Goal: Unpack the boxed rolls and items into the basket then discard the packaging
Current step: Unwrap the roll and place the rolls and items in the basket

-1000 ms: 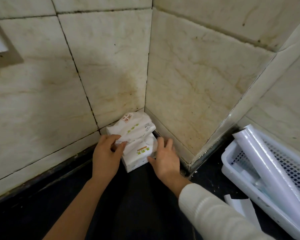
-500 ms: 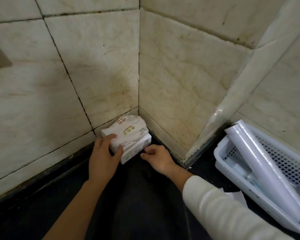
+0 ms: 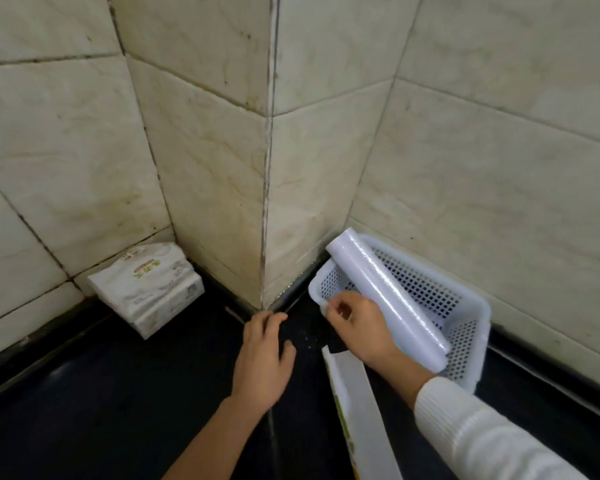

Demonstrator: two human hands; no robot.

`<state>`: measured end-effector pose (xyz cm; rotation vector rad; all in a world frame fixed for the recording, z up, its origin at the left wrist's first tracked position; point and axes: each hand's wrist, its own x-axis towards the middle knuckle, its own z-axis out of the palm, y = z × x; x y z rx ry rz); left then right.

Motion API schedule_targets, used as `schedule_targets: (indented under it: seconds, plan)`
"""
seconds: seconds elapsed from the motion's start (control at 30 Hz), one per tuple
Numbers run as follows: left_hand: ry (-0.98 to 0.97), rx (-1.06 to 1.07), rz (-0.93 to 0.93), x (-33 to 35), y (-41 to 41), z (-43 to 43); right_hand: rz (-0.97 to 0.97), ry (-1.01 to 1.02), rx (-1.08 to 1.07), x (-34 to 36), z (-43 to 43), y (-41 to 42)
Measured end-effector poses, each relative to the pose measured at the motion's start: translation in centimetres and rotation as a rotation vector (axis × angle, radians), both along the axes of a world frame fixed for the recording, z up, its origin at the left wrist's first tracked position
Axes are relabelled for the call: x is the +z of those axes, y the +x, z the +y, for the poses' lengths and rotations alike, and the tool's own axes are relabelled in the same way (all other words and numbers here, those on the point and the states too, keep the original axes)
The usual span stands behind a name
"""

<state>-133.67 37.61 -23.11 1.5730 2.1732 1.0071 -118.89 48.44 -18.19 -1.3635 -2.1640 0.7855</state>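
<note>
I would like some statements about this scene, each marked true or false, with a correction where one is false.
1. The roll leans in the white basket, one end above its rim. True.
2. The left hand holds the tissue packs. False: it holds nothing, and the packs lie apart from it in the wall corner.
3. The right hand is at the basket's near rim. True.
4. The flat box lies inside the basket. False: it lies on the dark counter, beside the basket.

Perforated plastic basket, glossy film roll, veined stone-look tiles
</note>
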Motion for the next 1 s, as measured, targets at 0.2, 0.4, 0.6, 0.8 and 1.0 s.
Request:
schedule_targets:
  seconds: [0.2, 0.4, 0.6, 0.8, 1.0]
  plan:
    - [-0.158, -0.130, 0.043, 0.8, 5.4, 6.0, -0.164, -0.069, -0.273, 0.3, 3.2, 7.2]
    - [-0.323, -0.097, 0.268, -0.1, 6.6, 8.7, -0.329, -0.051, -0.217, -0.2, 4.5, 9.2]
    - [-0.330, -0.117, 0.296, -0.9, 6.6, 8.8, -0.484, 0.012, -0.171, -1.2, 6.4, 7.0]
    - [-0.369, -0.142, 0.390, -0.8, 6.0, 9.4, -0.488, 0.075, -0.154, -2.4, 7.5, 6.7]
    - [-0.412, -0.148, 0.350, -1.0, 6.1, 10.4, -0.264, 0.102, -0.092, 1.4, 9.1, 8.9]
